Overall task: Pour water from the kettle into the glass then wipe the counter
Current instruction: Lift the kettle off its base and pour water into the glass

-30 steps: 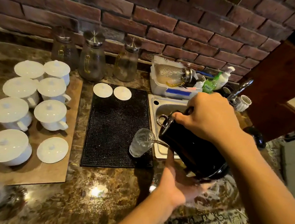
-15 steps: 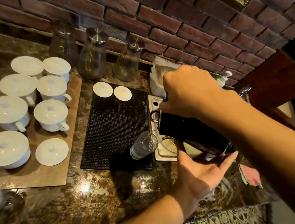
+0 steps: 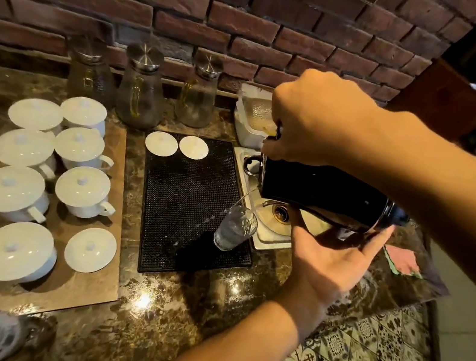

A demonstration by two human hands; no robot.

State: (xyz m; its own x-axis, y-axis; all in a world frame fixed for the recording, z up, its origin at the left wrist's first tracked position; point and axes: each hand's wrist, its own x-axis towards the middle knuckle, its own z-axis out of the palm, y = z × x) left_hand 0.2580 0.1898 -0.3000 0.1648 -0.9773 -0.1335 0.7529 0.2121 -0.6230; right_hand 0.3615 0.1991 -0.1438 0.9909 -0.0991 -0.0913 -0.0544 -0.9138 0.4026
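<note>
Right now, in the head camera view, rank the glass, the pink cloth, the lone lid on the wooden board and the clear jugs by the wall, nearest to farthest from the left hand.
From the left hand, under the kettle:
1. Pink cloth, just right, and glass, just left on the mat: too close to call.
2. Lone lid, far left on the board.
3. Clear jugs, far back left against the brick wall.

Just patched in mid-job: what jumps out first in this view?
The black kettle tipped almost flat at centre right, the right hand gripping its top, the left hand cupped under its base. A thin stream falls into the glass on the black mat beside the sink. Lidded white cups fill the left.
</note>
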